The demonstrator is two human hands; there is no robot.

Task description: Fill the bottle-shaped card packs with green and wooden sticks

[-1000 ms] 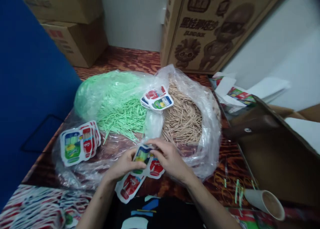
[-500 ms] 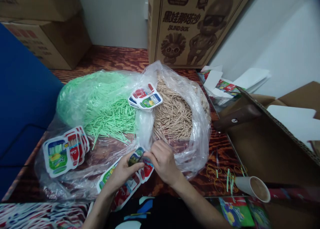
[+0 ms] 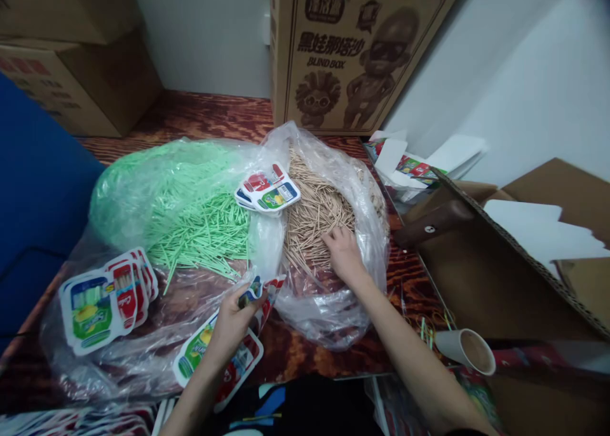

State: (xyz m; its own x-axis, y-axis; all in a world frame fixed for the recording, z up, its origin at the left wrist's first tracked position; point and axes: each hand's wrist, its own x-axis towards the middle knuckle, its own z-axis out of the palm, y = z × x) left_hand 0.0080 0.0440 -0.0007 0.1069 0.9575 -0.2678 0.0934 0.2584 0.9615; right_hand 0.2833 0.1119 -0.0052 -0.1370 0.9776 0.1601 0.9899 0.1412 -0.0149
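Note:
My left hand grips a printed card with a blue-green part and a red part, bent between thumb and fingers. Under that wrist lie more printed cards, partly hidden by the arm. My right hand reaches into the pile of thin tan sticks, its fingers curled on them; the fingertips are partly hidden. Left of this pile, thin green sticks spill from a clear plastic bag. A few cards rest between the piles.
At the left lies a fanned stack of cards, some holding sticks. A paper cup tips on its side at the right, near an open carton. Tall brown boxes stand at the back.
My right hand has left the card beside my left hand and moved up and right onto the tan sticks. My left hand keeps its card. The view has shifted slightly.

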